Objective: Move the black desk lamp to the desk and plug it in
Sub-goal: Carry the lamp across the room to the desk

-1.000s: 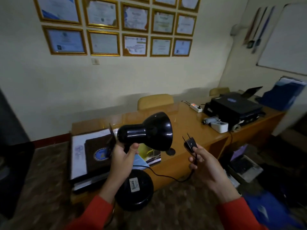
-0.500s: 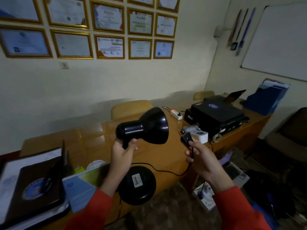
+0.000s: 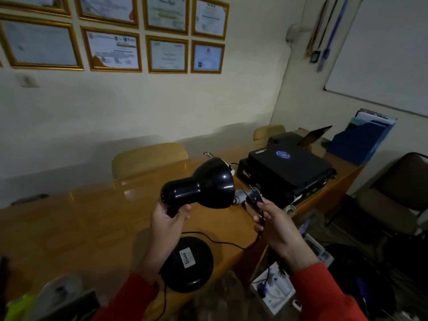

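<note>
The black desk lamp hangs in the air over the wooden desk. My left hand grips its neck just under the glossy shade. Its round base, underside with a white label facing me, sits near the desk's front edge. My right hand pinches the lamp's black plug, prongs pointing up and away. The thin black cord loops from the base up to that hand. The white power strip on the desk is mostly hidden behind the shade.
A black printer stands on the desk's right part, blue file holders beyond it. Tan chairs stand behind the desk. A dark chair is at the right. A white extension block lies on the floor below the desk edge.
The view has swung right and closer to the desk; the books at the left have slid almost out of frame. Both hands keep their hold, the plug now nearer the printer.
</note>
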`<action>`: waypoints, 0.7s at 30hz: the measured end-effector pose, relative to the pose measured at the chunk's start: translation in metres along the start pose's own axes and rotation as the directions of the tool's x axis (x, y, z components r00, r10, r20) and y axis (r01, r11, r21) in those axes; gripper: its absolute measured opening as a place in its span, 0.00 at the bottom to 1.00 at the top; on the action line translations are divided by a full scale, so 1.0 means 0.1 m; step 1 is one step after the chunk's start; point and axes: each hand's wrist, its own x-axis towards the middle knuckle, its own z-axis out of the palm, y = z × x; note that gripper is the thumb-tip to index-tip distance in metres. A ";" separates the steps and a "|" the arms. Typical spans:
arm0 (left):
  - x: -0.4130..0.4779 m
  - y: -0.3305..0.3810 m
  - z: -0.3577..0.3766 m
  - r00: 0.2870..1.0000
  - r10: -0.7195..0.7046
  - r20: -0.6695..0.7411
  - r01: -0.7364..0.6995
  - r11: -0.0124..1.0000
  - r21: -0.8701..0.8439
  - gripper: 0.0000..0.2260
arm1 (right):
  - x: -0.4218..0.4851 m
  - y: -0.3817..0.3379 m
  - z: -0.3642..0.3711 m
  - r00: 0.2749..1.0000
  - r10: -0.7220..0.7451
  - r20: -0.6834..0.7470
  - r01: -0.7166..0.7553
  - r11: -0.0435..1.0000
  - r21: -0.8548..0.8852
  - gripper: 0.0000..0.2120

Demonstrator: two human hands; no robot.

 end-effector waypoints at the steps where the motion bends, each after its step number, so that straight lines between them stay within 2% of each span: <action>1: 0.12 -0.07 0.07 1.000 -0.013 0.002 0.013 1.000 -0.005 0.31 | 0.15 -0.04 -0.03 1.000 0.007 -0.008 -0.007 1.000 -0.003 0.15; 7: 0.76 -0.43 0.47 0.998 -0.030 0.061 0.027 0.999 0.038 0.15 | 0.93 -0.31 -0.13 1.000 -0.004 -0.005 0.004 0.998 -0.067 0.15; 8: 0.84 -0.49 0.53 0.998 -0.041 0.055 0.038 0.998 0.054 0.15 | 1.04 -0.35 -0.14 1.000 -0.001 -0.004 0.000 0.997 -0.071 0.14; 11: 1.04 -0.70 0.71 0.997 -0.075 0.026 0.072 0.992 0.103 0.25 | 1.36 -0.48 -0.20 1.000 0.007 -0.025 -0.009 0.997 -0.076 0.11; 15: 1.26 -0.99 0.95 0.995 -0.103 0.000 0.101 0.977 0.188 0.17 | 1.83 -0.62 -0.33 0.999 0.014 -0.038 -0.017 0.997 -0.082 0.11; 18: 1.36 -1.21 1.11 0.993 -0.110 -0.052 0.119 0.961 0.248 0.16 | 2.17 -0.69 -0.44 0.999 0.052 -0.015 -0.053 0.994 -0.091 0.13; 21: 1.45 -1.41 1.28 0.986 -0.131 -0.104 0.153 0.960 0.235 0.19 | 2.46 -0.74 -0.55 0.994 0.101 0.031 -0.097 0.990 -0.104 0.12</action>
